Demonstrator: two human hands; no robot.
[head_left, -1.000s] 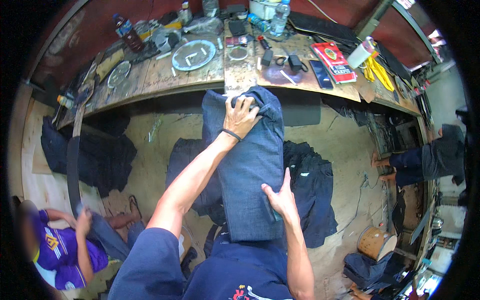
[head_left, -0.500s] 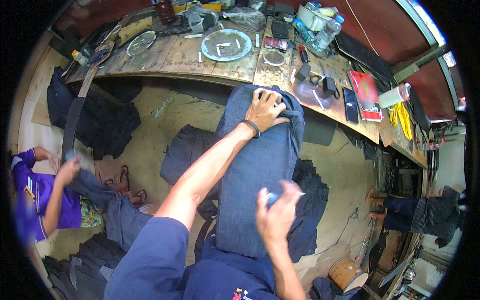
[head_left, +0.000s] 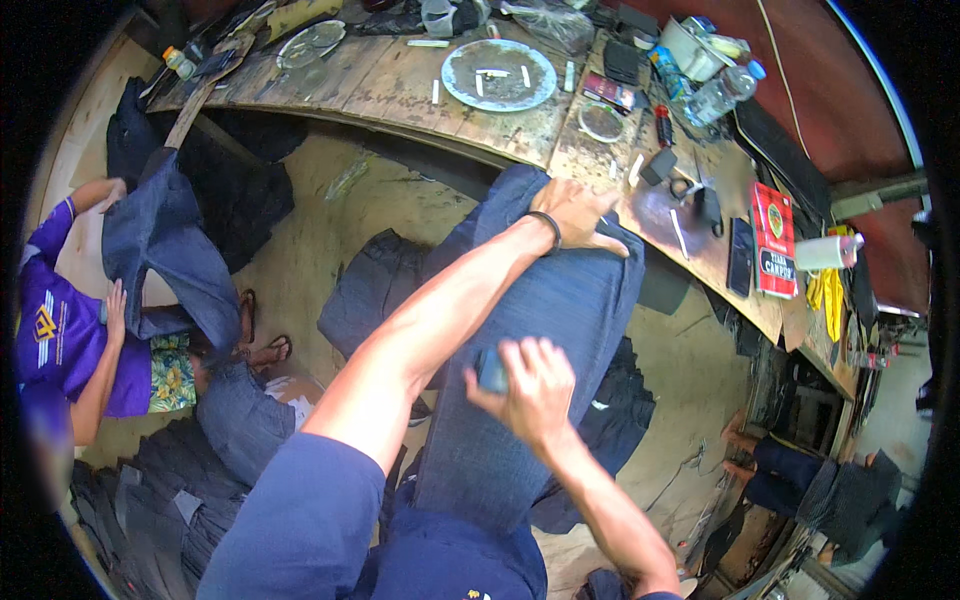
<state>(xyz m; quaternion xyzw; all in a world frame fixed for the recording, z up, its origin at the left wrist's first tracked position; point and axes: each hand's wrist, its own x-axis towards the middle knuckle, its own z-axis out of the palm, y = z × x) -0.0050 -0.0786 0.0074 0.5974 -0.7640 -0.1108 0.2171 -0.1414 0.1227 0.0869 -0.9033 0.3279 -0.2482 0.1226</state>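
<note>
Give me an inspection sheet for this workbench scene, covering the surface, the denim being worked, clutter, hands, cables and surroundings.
Surface: worn wooden plank bench, scuffed and stained.
Job's things: long blue denim piece draped from the bench edge toward the person; small dark block pressed on it.
Clutter: round grey metal plate with white chalk sticks, clear plastic bottle, red flat packet, black phone.
Hands: left hand flat on the denim's top end; right hand closed on the block, fingers curled.
Cables: thin cord along the red wall.
Surroundings: seated person in a purple shirt handling another denim piece; dark denim heaps on the floor.
</note>
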